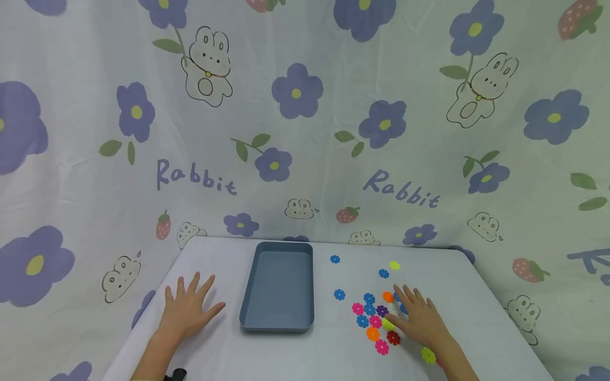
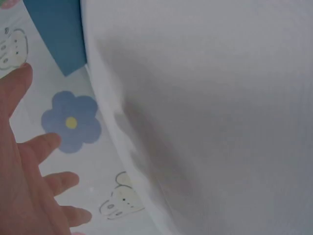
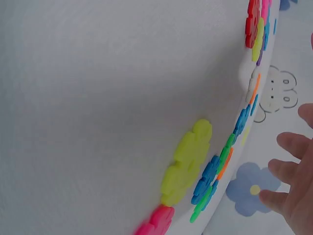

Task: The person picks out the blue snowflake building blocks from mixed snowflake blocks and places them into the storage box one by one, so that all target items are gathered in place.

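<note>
My left hand (image 1: 186, 312) is spread above the left side of the table, fingers apart, holding nothing. To its right lies a blue-grey rectangular tray (image 1: 278, 291); a corner of the tray (image 2: 61, 39) also shows in the left wrist view. Over the right side, my right hand (image 1: 421, 320) hovers with straight fingers, partly covering a scatter of notched plastic snowflake discs. Near its thumb are a purple disc (image 1: 382, 311), a dark red disc (image 1: 393, 337) and an orange disc (image 1: 373, 333). Below the palm, the right wrist view shows a yellow disc (image 3: 188, 159) and a pink disc (image 3: 157, 223).
A white cloth covers the table (image 1: 214, 354). Farther back lie a blue disc (image 1: 335, 259) and a yellow disc (image 1: 394, 265). A curtain (image 1: 324, 148) printed with flowers and rabbits hangs behind. Something small and black (image 1: 178, 374) shows by the left forearm.
</note>
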Demonstrator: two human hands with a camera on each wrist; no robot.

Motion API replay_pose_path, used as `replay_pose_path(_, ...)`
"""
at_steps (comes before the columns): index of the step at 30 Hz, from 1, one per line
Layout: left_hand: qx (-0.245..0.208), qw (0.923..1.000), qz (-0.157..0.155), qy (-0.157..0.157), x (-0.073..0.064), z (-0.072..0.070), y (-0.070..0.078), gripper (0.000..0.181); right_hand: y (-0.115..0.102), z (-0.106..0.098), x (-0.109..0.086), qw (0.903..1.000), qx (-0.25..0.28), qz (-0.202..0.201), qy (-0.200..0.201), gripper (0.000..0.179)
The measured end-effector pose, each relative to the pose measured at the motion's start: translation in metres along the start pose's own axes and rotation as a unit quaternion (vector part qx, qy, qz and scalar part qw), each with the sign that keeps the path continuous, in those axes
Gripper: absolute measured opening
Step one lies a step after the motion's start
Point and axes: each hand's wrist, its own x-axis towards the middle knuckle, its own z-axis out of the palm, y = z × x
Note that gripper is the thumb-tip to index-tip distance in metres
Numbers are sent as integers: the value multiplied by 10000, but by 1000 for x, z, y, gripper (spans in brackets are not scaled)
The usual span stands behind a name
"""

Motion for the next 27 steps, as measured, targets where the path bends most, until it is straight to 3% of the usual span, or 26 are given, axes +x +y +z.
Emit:
replay_pose_path(13,-286,9993,-42,-252,0,3,1,81,-4,-1,0,9990,425,88,-58,74)
replay_pose_path(27,-691,9970,12,-337,4,-5,6,72,-12,0,1,9981,612,-13,16,52)
